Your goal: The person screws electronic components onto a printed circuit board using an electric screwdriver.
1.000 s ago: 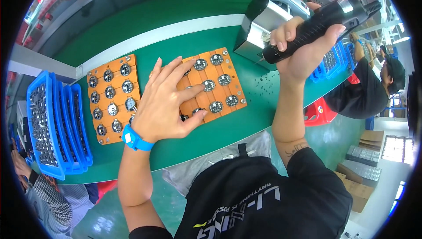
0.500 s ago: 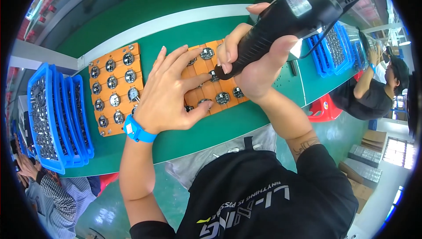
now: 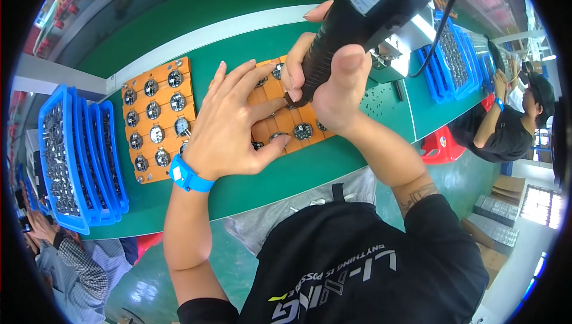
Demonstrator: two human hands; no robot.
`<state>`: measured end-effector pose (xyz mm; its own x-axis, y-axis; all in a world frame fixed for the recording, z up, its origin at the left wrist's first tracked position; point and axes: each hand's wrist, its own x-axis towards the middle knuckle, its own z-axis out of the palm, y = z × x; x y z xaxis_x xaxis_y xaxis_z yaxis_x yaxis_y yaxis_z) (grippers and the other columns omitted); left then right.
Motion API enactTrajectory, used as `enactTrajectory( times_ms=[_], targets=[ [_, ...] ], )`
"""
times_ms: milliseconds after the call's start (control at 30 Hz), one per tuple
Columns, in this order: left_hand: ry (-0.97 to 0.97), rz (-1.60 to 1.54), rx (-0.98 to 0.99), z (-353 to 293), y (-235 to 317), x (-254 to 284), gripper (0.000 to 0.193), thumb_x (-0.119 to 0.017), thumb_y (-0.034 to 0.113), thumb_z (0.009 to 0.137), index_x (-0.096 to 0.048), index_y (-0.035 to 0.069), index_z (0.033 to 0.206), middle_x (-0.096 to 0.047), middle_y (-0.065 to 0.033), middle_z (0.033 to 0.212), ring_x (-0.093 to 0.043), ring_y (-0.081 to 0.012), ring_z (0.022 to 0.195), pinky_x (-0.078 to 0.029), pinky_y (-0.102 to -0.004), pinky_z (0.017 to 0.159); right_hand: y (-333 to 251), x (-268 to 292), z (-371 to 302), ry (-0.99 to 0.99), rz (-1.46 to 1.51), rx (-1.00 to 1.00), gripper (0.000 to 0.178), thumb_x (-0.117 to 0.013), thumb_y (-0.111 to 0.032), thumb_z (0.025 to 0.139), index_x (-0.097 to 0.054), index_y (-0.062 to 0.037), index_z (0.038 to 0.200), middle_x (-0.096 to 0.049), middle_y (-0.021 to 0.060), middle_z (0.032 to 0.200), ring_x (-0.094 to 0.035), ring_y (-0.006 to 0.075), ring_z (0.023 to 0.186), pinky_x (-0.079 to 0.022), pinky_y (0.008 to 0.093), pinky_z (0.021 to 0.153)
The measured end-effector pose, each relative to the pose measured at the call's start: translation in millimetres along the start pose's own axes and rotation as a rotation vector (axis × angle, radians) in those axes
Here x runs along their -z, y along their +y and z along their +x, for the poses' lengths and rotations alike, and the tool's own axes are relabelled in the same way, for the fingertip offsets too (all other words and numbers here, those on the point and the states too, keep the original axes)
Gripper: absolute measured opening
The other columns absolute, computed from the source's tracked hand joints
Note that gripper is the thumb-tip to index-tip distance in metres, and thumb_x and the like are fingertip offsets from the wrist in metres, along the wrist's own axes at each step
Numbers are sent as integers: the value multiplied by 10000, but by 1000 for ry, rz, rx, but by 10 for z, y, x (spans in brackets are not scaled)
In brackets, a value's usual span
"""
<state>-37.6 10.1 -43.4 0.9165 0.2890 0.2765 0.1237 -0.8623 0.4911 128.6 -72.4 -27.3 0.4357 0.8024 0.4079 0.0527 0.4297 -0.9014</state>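
Note:
My right hand (image 3: 336,94) is wrapped around a black electric screwdriver (image 3: 351,35), which is tilted with its tip low over the right orange fixture (image 3: 290,120). That fixture carries round circuit boards (image 3: 303,131) in rows. The board under the tip is mostly hidden by the tool and my fingers. My left hand (image 3: 229,121), wearing a blue wristband (image 3: 189,176), lies spread across the left part of the same fixture. Its index finger reaches close to the tip, and the thumb rests by a lower board. Beside it lies a second orange fixture (image 3: 165,99) with similar boards.
Stacked blue trays (image 3: 83,163) of small parts stand at the left, with more blue trays (image 3: 441,77) at the right. Tiny dark screws (image 3: 375,106) are scattered beyond my right hand. A co-worker (image 3: 506,121) sits at the right near a red stool (image 3: 441,146); another person (image 3: 89,264) is lower left.
The screwdriver's upper body and my right hand have swung left, bringing the tool more upright. Its tip stays around the same spot, and my left hand has barely moved.

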Motion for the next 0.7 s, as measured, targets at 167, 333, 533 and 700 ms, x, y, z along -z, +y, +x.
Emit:
enactTrajectory(
  times_ms=[167,333,533,700],
  targets=[
    [-6,17,-8,12,21,-1,462,-816,362,714,-808,124,1111,-530,-162,1488,-481,-442,1380,-284,-667,1190,8,11,-8,-7,27,-33,893,-523,-822,897,-393,-28,1285,-531,80,604,-524,151,476,-446,284,476],
    [-2,-24,-27,63,71,13,478,-824,347,698,-804,97,1104,-517,-195,1500,-464,-474,1394,-279,-683,1182,82,60,47,-10,290,156,624,-583,-519,1039,-399,-19,1364,-587,60,677,-530,103,498,-441,247,450],
    [83,-77,-11,21,60,196,499,-847,297,676,-797,70,1118,-491,-231,1541,-455,-472,1427,-242,-693,1186,-595,743,314,373,-145,343,898,-232,-826,975,-469,-48,1357,-532,82,609,-486,178,451,-426,303,465],
    [81,-140,121,64,93,292,429,-832,195,738,-788,41,1136,-506,-222,1539,-494,-435,1414,-380,-563,1163,-623,1186,408,498,-140,424,799,-274,-777,1008,-485,-65,1303,-521,106,633,-465,208,467,-421,343,498]
  ],
)
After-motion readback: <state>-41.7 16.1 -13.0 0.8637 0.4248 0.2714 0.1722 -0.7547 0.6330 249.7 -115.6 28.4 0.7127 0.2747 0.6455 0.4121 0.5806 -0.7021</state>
